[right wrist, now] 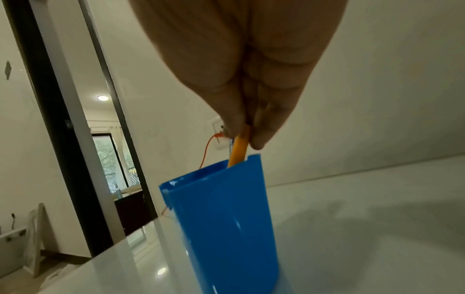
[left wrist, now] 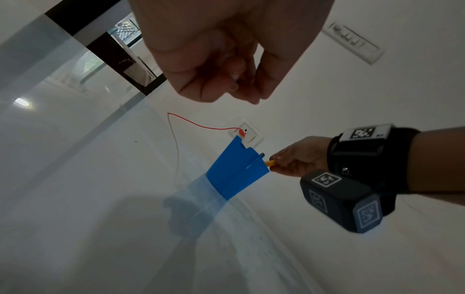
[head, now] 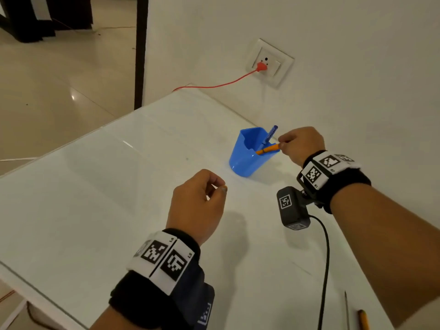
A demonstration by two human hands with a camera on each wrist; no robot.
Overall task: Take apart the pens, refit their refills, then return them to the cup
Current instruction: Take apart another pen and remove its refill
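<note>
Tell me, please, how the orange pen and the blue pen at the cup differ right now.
The orange pen is pinched at its upper end by the right hand, while the blue pen is untouched. The orange pen leans low across the rim of the blue cup, whereas the blue pen stands steeper and rises higher above it. The blue pen shows printing on its barrel; the orange pen looks plain. Both have their lower ends inside the cup.

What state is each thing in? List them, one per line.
Cup: upright on the table, open.
Orange pen: tip in the cup, leaning over the rim, pinched by the right hand.
Blue pen: standing in the cup, capped.
Left hand: loosely curled, holding nothing.
Plug: in the socket.
</note>
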